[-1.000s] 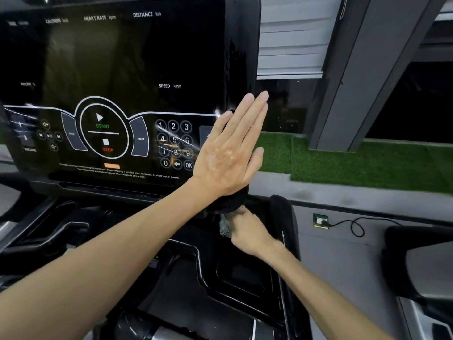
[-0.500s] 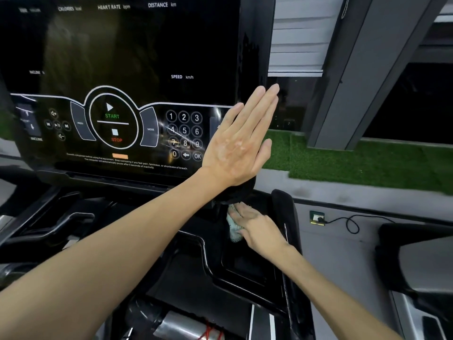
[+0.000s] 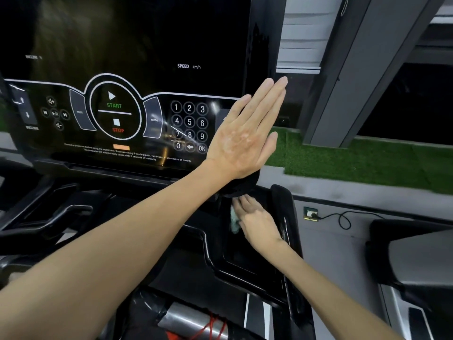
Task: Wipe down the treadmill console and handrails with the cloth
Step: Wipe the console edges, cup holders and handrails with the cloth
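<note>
1. Left hand (image 3: 245, 133): flat, fingers straight and together, palm against the lower right corner of the console (image 3: 137, 57). It holds nothing. I read it as a brace.
2. Right hand (image 3: 259, 223): fingers stretched out, pressing the cloth (image 3: 234, 220) down. The thumb is hidden, so I can't tell whether it also pinches.
3. Console: large glossy black panel, display dark, printed controls across the lower half. My guess is gloss shows streaks, so when I get to it I use long overlapping passes, top down.
4. Pocket (image 3: 245, 256): recessed tray under the console's right corner, just beside the right handrail (image 3: 282, 197). This looks like the step in hand. I work from the far end toward me and push the cloth into the wall corners, where I expect dust to sit.
5. Cloth: pale, bunched, mostly under my fingers, at the pocket's far end just below a dark rounded part (image 3: 241, 187) under my left wrist. Better spread flat, so more of it touches.
6. Keypad (image 3: 189, 126): just left of my left hand, apart from it. I keep the palm off it and press lightly around START (image 3: 114, 105), in case the panel is live.
</note>
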Demonstrator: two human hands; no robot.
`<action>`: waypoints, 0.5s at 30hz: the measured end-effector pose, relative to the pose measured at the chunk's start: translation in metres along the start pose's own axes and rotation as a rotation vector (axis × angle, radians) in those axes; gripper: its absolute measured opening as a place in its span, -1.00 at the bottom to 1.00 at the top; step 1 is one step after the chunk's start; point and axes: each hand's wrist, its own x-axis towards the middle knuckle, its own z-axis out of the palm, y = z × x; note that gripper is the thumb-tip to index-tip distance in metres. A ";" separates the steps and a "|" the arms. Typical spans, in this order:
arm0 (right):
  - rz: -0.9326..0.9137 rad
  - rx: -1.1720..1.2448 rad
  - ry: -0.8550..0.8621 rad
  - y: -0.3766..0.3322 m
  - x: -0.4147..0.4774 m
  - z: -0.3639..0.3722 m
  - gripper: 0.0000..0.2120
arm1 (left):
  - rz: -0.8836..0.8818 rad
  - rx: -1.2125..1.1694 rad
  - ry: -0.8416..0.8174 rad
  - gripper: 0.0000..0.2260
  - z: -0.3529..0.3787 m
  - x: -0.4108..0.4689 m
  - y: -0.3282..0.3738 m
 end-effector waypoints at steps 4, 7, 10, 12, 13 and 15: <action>-0.013 0.075 0.029 0.009 -0.010 0.002 -0.27 | 0.006 -0.007 -0.004 -0.45 0.000 0.000 -0.001; 0.028 0.076 0.031 0.024 -0.039 0.001 -0.21 | 0.003 0.000 -0.004 -0.45 0.001 -0.001 -0.001; 0.093 0.142 0.039 0.020 -0.052 -0.006 -0.27 | -0.001 0.002 -0.003 -0.45 0.001 -0.001 -0.001; 0.098 0.314 0.110 0.003 -0.048 -0.009 -0.41 | 0.001 0.001 -0.005 -0.45 0.001 -0.001 -0.001; 0.111 0.431 0.133 -0.009 -0.045 -0.011 -0.44 | 0.002 -0.001 -0.005 -0.45 0.001 -0.001 -0.001; 0.212 0.639 0.182 -0.030 -0.042 -0.012 -0.47 | 0.004 -0.002 0.001 -0.45 0.001 -0.001 -0.001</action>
